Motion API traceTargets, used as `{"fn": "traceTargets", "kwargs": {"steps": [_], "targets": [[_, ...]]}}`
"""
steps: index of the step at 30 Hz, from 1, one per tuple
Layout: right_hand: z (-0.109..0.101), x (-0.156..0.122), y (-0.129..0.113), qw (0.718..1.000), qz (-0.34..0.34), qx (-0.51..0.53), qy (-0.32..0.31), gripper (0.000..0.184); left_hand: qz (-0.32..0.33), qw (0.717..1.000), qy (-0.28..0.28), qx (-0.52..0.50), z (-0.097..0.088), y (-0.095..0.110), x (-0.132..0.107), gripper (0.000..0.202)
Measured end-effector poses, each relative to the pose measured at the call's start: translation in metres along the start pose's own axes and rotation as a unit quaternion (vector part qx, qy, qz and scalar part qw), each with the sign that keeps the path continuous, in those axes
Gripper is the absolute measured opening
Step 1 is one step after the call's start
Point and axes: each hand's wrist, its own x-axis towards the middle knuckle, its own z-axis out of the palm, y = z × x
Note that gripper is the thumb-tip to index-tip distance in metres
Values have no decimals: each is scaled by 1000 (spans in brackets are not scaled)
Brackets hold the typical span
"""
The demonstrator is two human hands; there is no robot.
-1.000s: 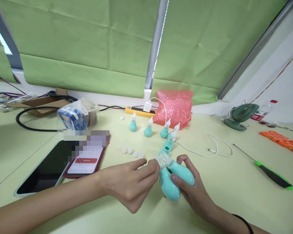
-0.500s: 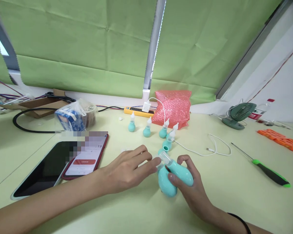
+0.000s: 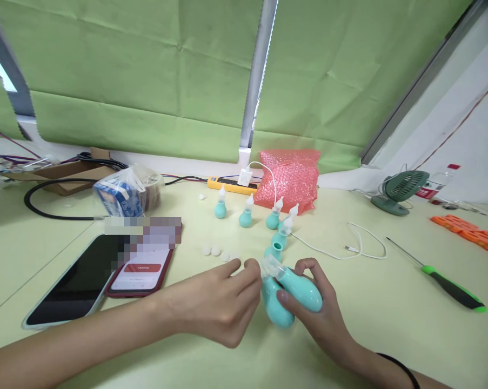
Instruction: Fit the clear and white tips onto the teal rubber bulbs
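Observation:
My right hand [image 3: 320, 308] grips two teal nasal aspirator bulbs with clear necks side by side, the right bulb [image 3: 304, 290] lying over the left bulb [image 3: 276, 310]. My left hand [image 3: 223, 302] is closed, its fingertips drawn together at the clear neck of the left bulb; whatever sits in the pinch is hidden. Just beyond the necks stands an uncapped teal bulb [image 3: 274, 250]. Several small white round pieces [image 3: 215, 251] lie past my left knuckles. Behind are several small aspirators with clear pointed tips, among them one aspirator [image 3: 246, 217] standing upright.
Two phones, one black-screened [image 3: 75, 281] and one lit [image 3: 142, 270], lie at left. Pink bubble wrap [image 3: 288, 178] and a yellow power strip [image 3: 227, 185] are at the back. To the right are a white cable [image 3: 361, 246], a screwdriver [image 3: 450, 289] and a green fan [image 3: 403, 186].
My left hand has turned and its fingers have curled into a pinch at the left bulb's neck, uncovering the white round pieces. My right hand keeps both bulbs nearly still.

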Motion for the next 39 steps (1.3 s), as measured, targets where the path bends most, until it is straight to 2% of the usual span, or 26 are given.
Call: {"fn": "traceTargets", "kwargs": {"steps": [5,9,15,21,24,26,28,31,33,39], "targets": [[1,-3,0,1000,-23,-11,-10,35,48,997,-17,52,-5,5,2,27],[0,-2,1,1000,-24,-15,-11,34,54,998,1,27,-3,2,1,27],[-3,-1,5,999,-17,32,-9,34,35,995,90,-24,3,-3,-1,23],[-6,-1,11,996,-34,86,-5,36,-24,984,171,-54,10,-7,-7,4],[-11,6,13,994,-22,100,30,34,-29,982,181,-51,13,-10,-9,2],[-14,11,13,992,-21,103,64,34,-50,985,152,-60,15,-13,-9,2],[-15,13,12,991,-28,100,81,36,-102,987,97,-83,17,-17,-9,8],[-13,11,13,994,-41,85,62,38,-198,970,6,-141,23,-23,-9,14],[-10,8,15,995,-45,73,44,37,-238,953,-44,-180,27,-26,-9,14],[-6,7,15,998,-41,46,25,36,-266,932,-122,-215,36,-20,-10,14]]}}
